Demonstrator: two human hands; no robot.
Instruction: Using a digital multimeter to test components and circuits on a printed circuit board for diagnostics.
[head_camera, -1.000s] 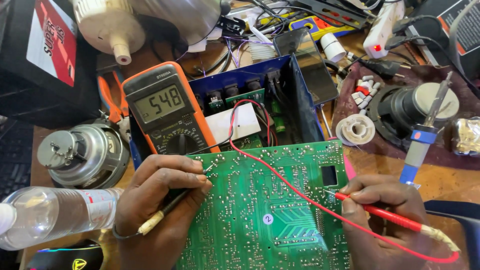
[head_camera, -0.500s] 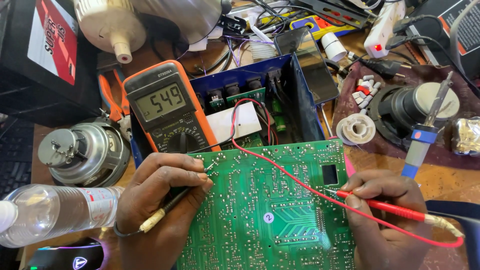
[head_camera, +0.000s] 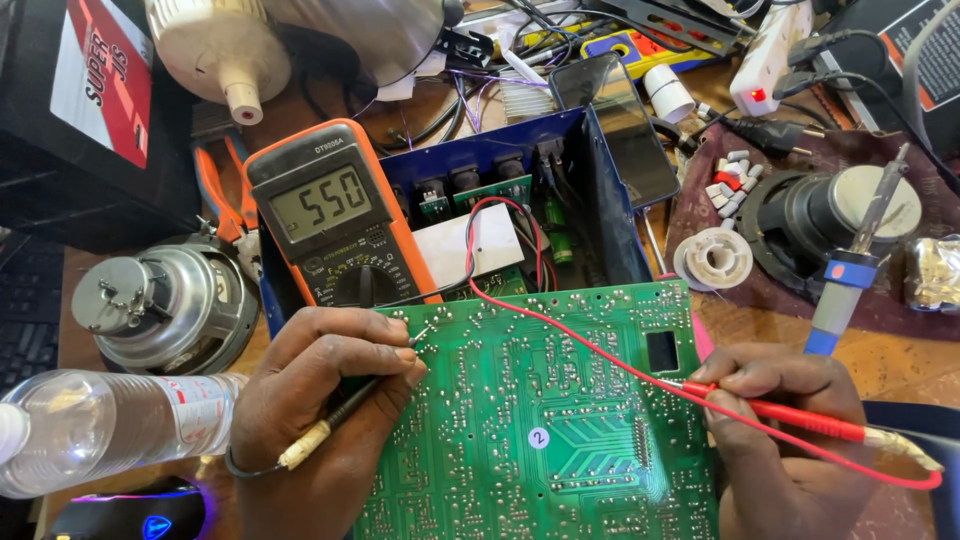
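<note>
A green circuit board (head_camera: 540, 420), solder side up, lies in front of me. My left hand (head_camera: 320, 400) grips a black test probe (head_camera: 350, 410), its tip touching the board's upper left corner. My right hand (head_camera: 780, 400) holds a red test probe (head_camera: 800, 415) against the board's right edge. Red and black leads (head_camera: 520, 300) run back to an orange-cased multimeter (head_camera: 335, 215) leaning against an open blue metal case (head_camera: 590, 200); its screen is lit with a reading.
A speaker driver (head_camera: 165, 305) and a clear plastic bottle (head_camera: 100, 425) lie at left. A blue-handled soldering iron (head_camera: 850, 270), a solder spool (head_camera: 715, 260) and another speaker (head_camera: 840, 215) sit at right. Pliers (head_camera: 215, 195), a phone (head_camera: 620, 125) and cables crowd the back.
Both hands stay on the board with the probes held in place. The meter's reading has crept up slightly.
</note>
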